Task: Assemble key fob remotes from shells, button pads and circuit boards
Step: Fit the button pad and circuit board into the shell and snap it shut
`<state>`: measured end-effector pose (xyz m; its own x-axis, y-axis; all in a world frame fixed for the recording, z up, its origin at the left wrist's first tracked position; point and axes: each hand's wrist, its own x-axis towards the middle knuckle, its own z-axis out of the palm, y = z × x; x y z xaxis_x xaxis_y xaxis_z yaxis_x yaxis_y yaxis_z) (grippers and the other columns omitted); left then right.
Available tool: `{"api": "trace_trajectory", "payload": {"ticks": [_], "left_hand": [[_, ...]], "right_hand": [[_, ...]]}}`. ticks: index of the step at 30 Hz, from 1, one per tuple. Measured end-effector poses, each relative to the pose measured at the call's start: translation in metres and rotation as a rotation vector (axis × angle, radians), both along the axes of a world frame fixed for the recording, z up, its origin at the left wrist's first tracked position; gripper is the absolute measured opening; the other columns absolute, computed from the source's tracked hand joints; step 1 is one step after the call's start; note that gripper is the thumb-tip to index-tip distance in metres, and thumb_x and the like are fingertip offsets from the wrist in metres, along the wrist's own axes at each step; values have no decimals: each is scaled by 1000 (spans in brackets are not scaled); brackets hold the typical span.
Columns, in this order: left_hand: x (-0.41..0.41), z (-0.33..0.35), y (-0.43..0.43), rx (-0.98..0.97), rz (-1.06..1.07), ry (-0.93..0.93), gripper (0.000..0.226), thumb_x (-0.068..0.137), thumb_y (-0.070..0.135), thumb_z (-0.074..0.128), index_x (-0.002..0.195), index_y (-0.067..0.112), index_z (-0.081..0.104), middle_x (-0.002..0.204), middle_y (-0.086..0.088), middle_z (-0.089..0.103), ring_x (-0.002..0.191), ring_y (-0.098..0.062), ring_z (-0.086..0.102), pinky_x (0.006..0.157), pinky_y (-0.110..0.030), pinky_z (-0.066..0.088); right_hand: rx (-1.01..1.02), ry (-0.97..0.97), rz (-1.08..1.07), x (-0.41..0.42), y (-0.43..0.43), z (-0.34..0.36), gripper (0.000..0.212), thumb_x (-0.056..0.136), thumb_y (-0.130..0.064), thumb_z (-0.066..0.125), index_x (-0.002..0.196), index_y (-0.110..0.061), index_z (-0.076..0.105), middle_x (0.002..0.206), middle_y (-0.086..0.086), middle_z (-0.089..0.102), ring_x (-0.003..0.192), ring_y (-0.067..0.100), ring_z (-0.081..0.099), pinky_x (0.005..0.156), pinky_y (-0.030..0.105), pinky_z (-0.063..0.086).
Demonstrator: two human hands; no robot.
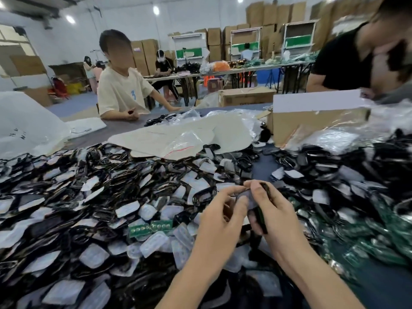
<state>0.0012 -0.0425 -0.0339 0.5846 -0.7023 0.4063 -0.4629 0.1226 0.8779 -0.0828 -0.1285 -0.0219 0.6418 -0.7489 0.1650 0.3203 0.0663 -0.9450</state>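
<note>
Two forearms rise from the near edge and meet above the middle of the tabletop [263, 167]. The right hand [275, 214] has its fingers curled round a black key fob shell [260, 216], held on edge. The left hand [221, 211] pinches a translucent button pad [248, 197] between thumb and forefinger, against the shell's open face; blur hides whether the pad is seated. Under and around both hands lies a deep heap of black shells and pale pads [89, 197], spread across the near and left parts of the tabletop. Two green circuit boards [151, 227] lie on the heap just left of the left hand, and a pile of circuit boards [388, 233] fills the near right. Farther off are clear plastic bags [185, 141] and a cardboard box [312, 123]. A person in a cream T-shirt [122, 90] sits at the far left side.
</note>
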Motion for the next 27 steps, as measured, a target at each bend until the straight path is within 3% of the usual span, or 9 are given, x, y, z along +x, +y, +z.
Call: {"api": "trace_trajectory", "payload": {"ticks": [3, 7, 12, 19, 23, 27], "left_hand": [[-1, -5, -1, 20, -34, 18, 20, 100, 32, 56, 116, 44, 60, 73, 6, 68, 64, -8, 64, 63, -25, 52], [5, -10, 2, 53, 13, 4, 19, 97, 38, 54, 113, 43, 62, 85, 6, 72, 78, -13, 70, 77, -39, 57], [7, -7, 8, 57, 56, -33, 27, 103, 26, 51, 110, 48, 63, 80, 13, 71, 71, -1, 64, 65, -14, 48], [0, -2, 11, 4, 65, 89, 31, 105, 22, 47, 104, 46, 66, 76, -1, 66, 62, -6, 56, 58, -29, 50], [-6, 5, 13, -84, 65, 229, 31, 104, 18, 48, 97, 39, 71, 59, 11, 59, 51, -2, 51, 49, -15, 43], [-7, 10, 13, -132, 52, 316, 28, 102, 16, 53, 88, 32, 70, 58, 10, 59, 45, -5, 52, 44, -16, 44]], "right_hand": [[-18, -8, -3, 2, 0, -6, 29, 80, -53, 63, 90, -29, 77, 60, 0, 61, 40, 10, 43, 37, 21, 37], [-107, 40, 4, 0, -4, -9, 23, 83, -48, 66, 90, -30, 77, 56, 1, 61, 42, 10, 50, 37, 21, 39], [-146, 108, 36, -3, -10, -7, 21, 82, -46, 66, 92, -32, 76, 50, -2, 58, 41, 9, 50, 35, 19, 37], [-104, 101, 75, -3, -5, -8, 23, 83, -47, 63, 96, -33, 75, 51, 4, 57, 39, 11, 48, 37, 20, 38], [-114, 110, 81, -1, 2, -9, 15, 90, -40, 63, 98, -36, 75, 50, 6, 58, 35, 12, 47, 37, 19, 37], [-125, 111, 71, 0, 7, -10, 14, 96, -26, 63, 102, -21, 75, 50, 2, 58, 38, 8, 50, 37, 19, 38]]}}
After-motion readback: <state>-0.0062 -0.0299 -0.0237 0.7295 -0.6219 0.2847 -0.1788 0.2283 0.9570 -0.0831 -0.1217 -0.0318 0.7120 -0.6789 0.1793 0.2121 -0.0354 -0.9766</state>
